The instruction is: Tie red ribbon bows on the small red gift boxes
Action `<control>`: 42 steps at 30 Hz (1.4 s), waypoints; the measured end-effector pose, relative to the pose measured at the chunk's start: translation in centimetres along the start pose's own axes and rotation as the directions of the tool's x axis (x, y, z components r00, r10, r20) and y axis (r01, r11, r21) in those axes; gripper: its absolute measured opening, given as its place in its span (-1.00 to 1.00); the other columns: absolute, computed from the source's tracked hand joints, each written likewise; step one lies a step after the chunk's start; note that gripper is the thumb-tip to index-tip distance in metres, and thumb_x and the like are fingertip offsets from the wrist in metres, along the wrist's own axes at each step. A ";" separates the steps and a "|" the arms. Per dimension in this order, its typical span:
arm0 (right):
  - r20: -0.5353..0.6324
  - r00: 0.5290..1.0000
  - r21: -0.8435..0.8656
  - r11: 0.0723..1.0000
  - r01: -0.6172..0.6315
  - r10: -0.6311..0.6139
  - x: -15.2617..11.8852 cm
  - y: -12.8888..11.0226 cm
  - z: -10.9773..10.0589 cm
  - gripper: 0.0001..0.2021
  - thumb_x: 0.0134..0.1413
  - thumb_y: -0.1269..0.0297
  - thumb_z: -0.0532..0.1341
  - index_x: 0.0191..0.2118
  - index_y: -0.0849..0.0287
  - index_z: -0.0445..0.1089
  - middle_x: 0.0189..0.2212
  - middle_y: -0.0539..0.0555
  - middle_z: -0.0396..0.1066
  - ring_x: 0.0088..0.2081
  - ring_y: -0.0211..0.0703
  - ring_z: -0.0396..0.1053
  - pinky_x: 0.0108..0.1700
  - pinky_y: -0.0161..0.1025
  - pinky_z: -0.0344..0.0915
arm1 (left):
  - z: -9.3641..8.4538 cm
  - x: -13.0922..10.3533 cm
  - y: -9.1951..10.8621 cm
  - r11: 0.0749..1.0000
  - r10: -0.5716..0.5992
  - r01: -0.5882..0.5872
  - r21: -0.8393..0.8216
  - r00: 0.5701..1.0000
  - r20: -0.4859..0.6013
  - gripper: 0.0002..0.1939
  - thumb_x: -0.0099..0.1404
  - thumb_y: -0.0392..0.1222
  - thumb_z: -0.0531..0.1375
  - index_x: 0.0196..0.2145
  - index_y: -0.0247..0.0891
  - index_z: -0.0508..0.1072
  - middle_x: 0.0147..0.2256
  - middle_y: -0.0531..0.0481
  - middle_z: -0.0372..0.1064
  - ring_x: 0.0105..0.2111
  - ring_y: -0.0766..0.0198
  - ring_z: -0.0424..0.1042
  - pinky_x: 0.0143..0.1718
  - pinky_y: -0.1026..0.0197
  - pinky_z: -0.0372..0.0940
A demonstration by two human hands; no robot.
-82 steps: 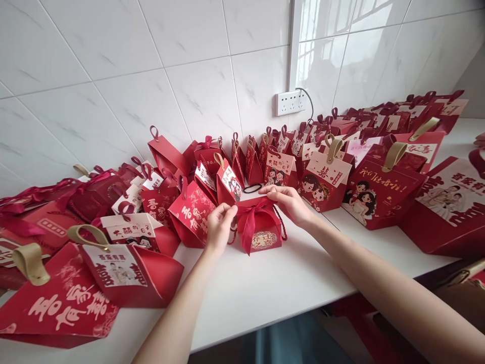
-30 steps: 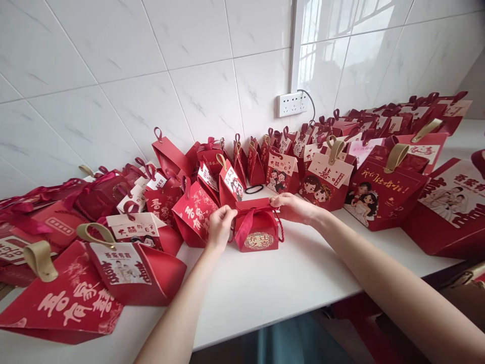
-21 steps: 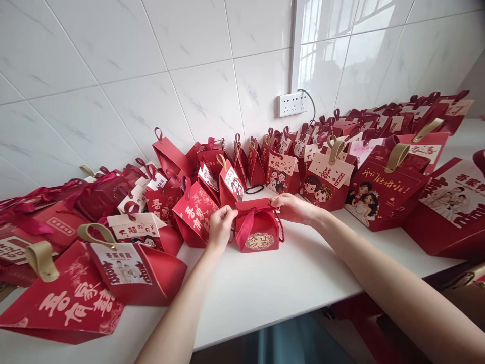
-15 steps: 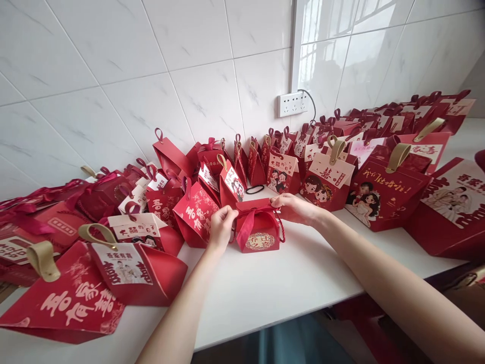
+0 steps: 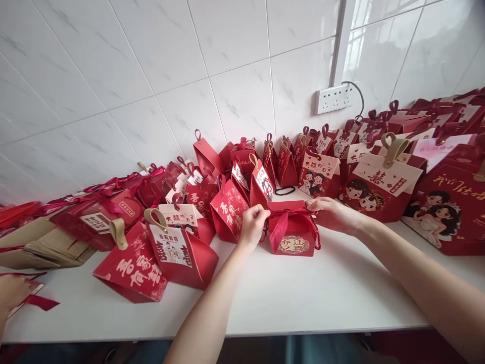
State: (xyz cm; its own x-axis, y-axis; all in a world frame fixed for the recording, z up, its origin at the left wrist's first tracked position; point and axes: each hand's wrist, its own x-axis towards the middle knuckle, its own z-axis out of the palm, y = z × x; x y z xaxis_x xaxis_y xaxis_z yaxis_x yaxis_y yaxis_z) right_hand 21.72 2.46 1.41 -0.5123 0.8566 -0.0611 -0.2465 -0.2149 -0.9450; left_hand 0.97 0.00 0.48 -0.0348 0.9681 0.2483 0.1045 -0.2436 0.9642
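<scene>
A small red gift box (image 5: 300,246) with a round gold emblem stands upright on the white table. A red satin ribbon (image 5: 279,230) crosses its upper front, with one tail hanging over the face. At the box's upper left corner, my left hand (image 5: 253,226) is closed in a pinch. My right hand (image 5: 333,214) pinches the upper right corner, thumb and finger together by the ribbon's end. Whether the fingertips grip card, ribbon or both is hard to see. Twisted red cord (image 5: 317,239) hangs at the box's right side. A black elastic ring (image 5: 284,191) lies just behind it.
Red wedding boxes with loop handles crowd both sides, including one with a cartoon couple (image 5: 379,189) at right and a tilted one (image 5: 132,268) at left. Another person's hand (image 5: 13,292) holds a ribboned red piece at far left. A power strip (image 5: 334,99) is on the tiled wall.
The view has swung left, so the scene sits farther right and another person's hand shows at the left edge. Both my hands keep their pinch at the box's upper corners.
</scene>
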 end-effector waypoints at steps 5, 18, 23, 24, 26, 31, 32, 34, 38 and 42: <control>0.007 1.000 -0.028 1.000 0.007 -0.007 -0.2 -0.2 0.1 -0.85 -0.27 0.28 0.32 -0.63 0.17 0.35 -0.52 0.04 0.33 -0.37 -0.14 0.24 -0.21 -0.17 0.22 | 0.0 0.0 0.0 1.000 0.006 -0.006 -0.006 1.000 0.003 -0.66 0.05 -0.15 0.11 -0.67 -0.23 -0.02 -0.66 0.17 -0.15 -0.61 0.44 -0.13 -0.57 0.30 -0.13; -0.012 1.000 -0.054 0.999 -0.009 0.008 -0.1 -0.1 0.1 -0.77 -0.30 0.23 0.34 -0.65 0.17 0.26 -0.54 0.01 0.22 -0.42 -0.19 0.15 -0.25 -0.18 0.18 | 0.1 -0.1 0.2 1.000 -0.013 0.013 -0.018 1.000 0.004 -0.66 0.04 -0.14 0.12 -0.68 -0.23 -0.01 -0.67 0.17 -0.14 -0.63 0.44 -0.12 -0.59 0.30 -0.13; -0.014 1.000 -0.048 0.999 -0.016 0.015 -0.2 -0.2 0.3 -0.78 -0.31 0.23 0.34 -0.65 0.17 0.28 -0.51 0.02 0.25 -0.40 -0.17 0.16 -0.23 -0.17 0.18 | 0.0 -0.1 0.2 1.000 -0.012 0.012 -0.017 1.000 0.007 -0.67 0.04 -0.15 0.12 -0.68 -0.23 -0.01 -0.67 0.17 -0.14 -0.63 0.44 -0.13 -0.59 0.30 -0.14; -0.014 1.000 -0.041 0.999 -0.016 0.015 -0.2 -0.2 0.3 -0.79 -0.32 0.23 0.35 -0.64 0.17 0.30 -0.51 0.02 0.26 -0.40 -0.17 0.16 -0.23 -0.18 0.18 | 0.0 -0.1 0.2 1.000 -0.011 0.011 -0.017 1.000 0.006 -0.67 0.04 -0.15 0.12 -0.68 -0.23 -0.01 -0.67 0.17 -0.14 -0.63 0.44 -0.13 -0.58 0.30 -0.14; -0.011 1.000 -0.026 1.000 -0.017 0.017 -0.1 -0.2 0.3 -0.81 -0.33 0.25 0.35 -0.64 0.17 0.33 -0.51 0.02 0.27 -0.40 -0.18 0.16 -0.23 -0.19 0.17 | 0.0 -0.1 0.1 1.000 -0.007 0.007 -0.015 1.000 0.005 -0.66 0.04 -0.15 0.11 -0.68 -0.23 -0.02 -0.67 0.17 -0.15 -0.62 0.44 -0.12 -0.58 0.29 -0.15; 0.010 1.000 0.004 1.000 -0.014 0.014 -0.1 -0.1 0.0 -0.81 -0.29 0.28 0.34 -0.66 0.17 0.31 -0.55 0.00 0.26 -0.42 -0.20 0.15 -0.23 -0.20 0.17 | 0.0 -0.1 0.1 1.000 -0.003 0.003 -0.011 1.000 0.005 -0.66 0.05 -0.15 0.11 -0.67 -0.23 -0.02 -0.66 0.17 -0.14 -0.62 0.44 -0.12 -0.58 0.30 -0.14; 0.015 1.000 0.005 1.000 -0.013 0.012 -0.1 0.0 -0.1 -0.82 -0.28 0.28 0.34 -0.65 0.17 0.32 -0.54 0.00 0.26 -0.42 -0.20 0.16 -0.23 -0.20 0.17 | 0.0 -0.1 0.1 1.000 -0.004 0.004 -0.012 1.000 0.006 -0.66 0.05 -0.15 0.11 -0.67 -0.23 -0.02 -0.66 0.17 -0.14 -0.62 0.44 -0.12 -0.58 0.30 -0.14; 0.024 1.000 0.005 1.000 -0.012 0.012 0.0 0.0 -0.2 -0.84 -0.26 0.29 0.32 -0.63 0.17 0.33 -0.52 0.00 0.27 -0.40 -0.20 0.17 -0.23 -0.20 0.17 | 0.0 0.0 0.0 1.000 -0.005 0.005 -0.015 1.000 0.007 -0.66 0.05 -0.16 0.12 -0.67 -0.23 -0.02 -0.67 0.17 -0.13 -0.62 0.44 -0.12 -0.58 0.30 -0.14; 0.010 1.000 0.020 1.000 -0.009 0.009 0.0 0.1 -0.3 -0.83 -0.27 0.32 0.32 -0.65 0.18 0.30 -0.54 -0.02 0.26 -0.42 -0.22 0.16 -0.25 -0.22 0.15 | 0.0 0.0 0.1 1.000 -0.005 0.005 -0.019 1.000 -0.004 -0.65 0.04 -0.15 0.12 -0.68 -0.22 -0.04 -0.67 0.18 -0.14 -0.63 0.45 -0.12 -0.59 0.31 -0.13; 0.023 1.000 0.043 0.999 -0.005 0.004 0.2 0.2 -0.3 -0.83 -0.27 0.34 0.31 -0.65 0.19 0.29 -0.56 -0.05 0.24 -0.45 -0.27 0.14 -0.26 -0.24 0.14 | 0.0 0.0 0.1 1.000 -0.018 0.018 0.008 1.000 -0.022 -0.65 0.03 -0.14 0.12 -0.68 -0.22 -0.03 -0.68 0.19 -0.14 -0.64 0.46 -0.13 -0.59 0.33 -0.11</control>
State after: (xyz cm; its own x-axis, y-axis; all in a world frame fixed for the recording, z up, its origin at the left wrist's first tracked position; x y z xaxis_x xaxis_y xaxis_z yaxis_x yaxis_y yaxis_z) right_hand 21.86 2.70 1.09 -0.5320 0.8448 -0.0575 -0.2791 -0.2390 -0.9300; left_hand 1.02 -0.02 0.61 -0.0586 0.9707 0.2331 0.1114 -0.2256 0.9678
